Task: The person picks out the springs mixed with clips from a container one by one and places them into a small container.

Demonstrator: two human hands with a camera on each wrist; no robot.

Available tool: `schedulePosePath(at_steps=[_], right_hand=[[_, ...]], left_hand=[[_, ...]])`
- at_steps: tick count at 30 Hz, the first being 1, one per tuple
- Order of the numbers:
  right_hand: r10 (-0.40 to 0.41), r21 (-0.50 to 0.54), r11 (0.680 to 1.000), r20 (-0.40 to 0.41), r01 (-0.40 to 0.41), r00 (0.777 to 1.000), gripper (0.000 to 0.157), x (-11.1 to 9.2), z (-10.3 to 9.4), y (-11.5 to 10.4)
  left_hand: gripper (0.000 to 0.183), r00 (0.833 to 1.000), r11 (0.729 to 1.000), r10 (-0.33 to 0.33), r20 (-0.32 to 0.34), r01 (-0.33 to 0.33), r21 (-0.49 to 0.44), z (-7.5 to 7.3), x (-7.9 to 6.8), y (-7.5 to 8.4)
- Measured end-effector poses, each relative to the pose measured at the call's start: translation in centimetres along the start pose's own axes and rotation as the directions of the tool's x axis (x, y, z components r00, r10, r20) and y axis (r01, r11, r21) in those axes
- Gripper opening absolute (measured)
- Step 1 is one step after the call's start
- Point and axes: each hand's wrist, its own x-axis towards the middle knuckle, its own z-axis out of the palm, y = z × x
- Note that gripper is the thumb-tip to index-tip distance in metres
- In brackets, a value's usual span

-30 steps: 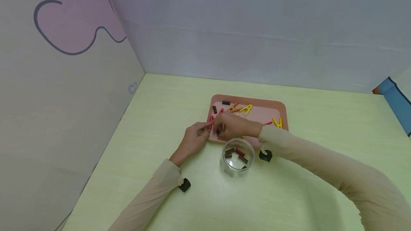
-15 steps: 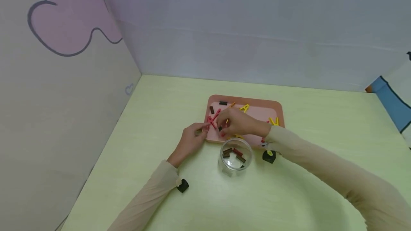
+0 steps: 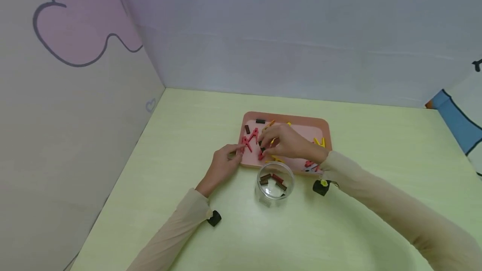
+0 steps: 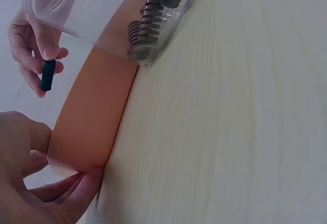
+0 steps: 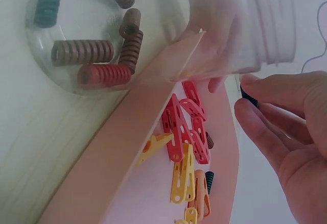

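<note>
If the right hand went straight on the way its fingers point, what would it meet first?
Probably the red clips in the tray, just beyond the right hand's fingertips and the dark spring they pinch. Height is unclear, so it might pass over them.

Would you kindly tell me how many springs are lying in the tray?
2: a dark spring near the far edge of the tray and a brown spring near its left edge. Others may be hidden behind the right hand.
</note>
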Motion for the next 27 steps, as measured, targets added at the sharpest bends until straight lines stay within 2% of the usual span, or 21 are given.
schedulePosePath(at_steps=[6, 12, 19, 27], right_hand=[[0.037, 0.038, 0.999, -0.041, -0.036, 0.998, 0.015, -1.0, -0.2, 0.1], [0.074, 0.06, 0.996, -0.104, -0.068, 0.992, 0.013, -2.1, -0.4, 0.1], [0.053, 0.061, 0.997, -0.164, -0.044, 0.985, 0.012, -3.0, -0.4, -0.4], [0.089, 0.084, 0.994, -0.207, -0.073, 0.974, 0.014, -3.9, -0.3, -1.4]], left_hand=[[0.03, 1.0, 1.0, -0.017, 0.007, 0.017, -0.005, 0.2, 0.2, 0.0], [0.031, 1.0, 1.0, 0.014, 0.018, -0.014, 0.007, 0.2, 0.6, 0.2], [0.031, 1.0, 1.0, 0.002, 0.02, -0.003, 0.016, 0.3, 0.9, 0.0], [0.03, 1.0, 1.0, -0.014, 0.028, 0.013, 0.018, 0.3, 1.0, -0.1]])
